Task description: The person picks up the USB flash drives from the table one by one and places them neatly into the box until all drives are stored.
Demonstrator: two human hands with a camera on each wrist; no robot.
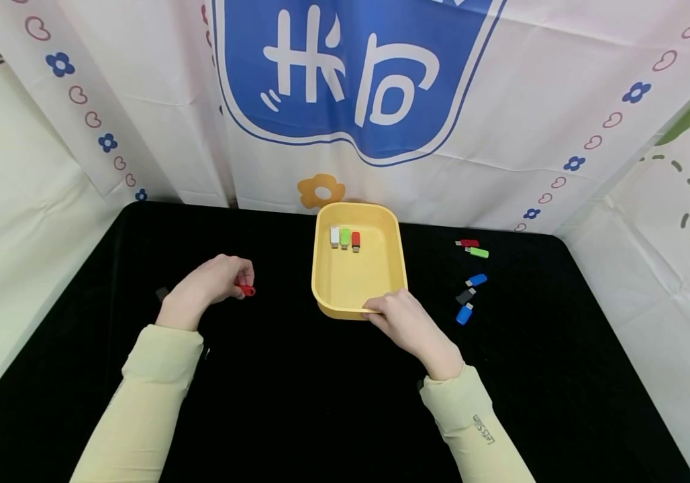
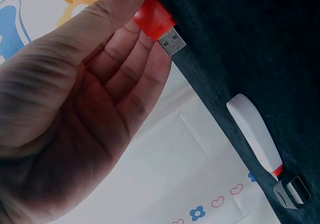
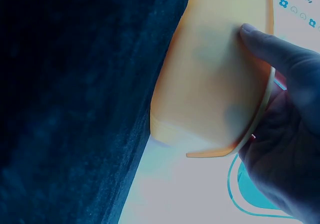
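My left hand point(image 1: 215, 278) pinches a red USB stick point(image 1: 247, 290) above the black cloth, left of the yellow tray. Its metal plug point(image 2: 172, 42) sticks out bare past the fingers in the left wrist view. My right hand point(image 1: 405, 322) grips the near rim of the yellow tray point(image 1: 360, 285), thumb on the outer wall point(image 3: 215, 69) and fingers over the rim. Inside the tray, near its far left, a white USB stick point(image 1: 335, 237), a green USB stick point(image 1: 345, 238) and a red USB stick point(image 1: 355, 241) lie in a row.
Right of the tray lie a red stick point(image 1: 468, 243), a green stick point(image 1: 478, 252), two blue sticks point(image 1: 464, 314) and a black stick point(image 1: 466, 296). A white stick point(image 2: 255, 134) and a dark one point(image 2: 291, 192) lie beyond my left hand. A printed curtain point(image 1: 188, 147) hangs behind the table.
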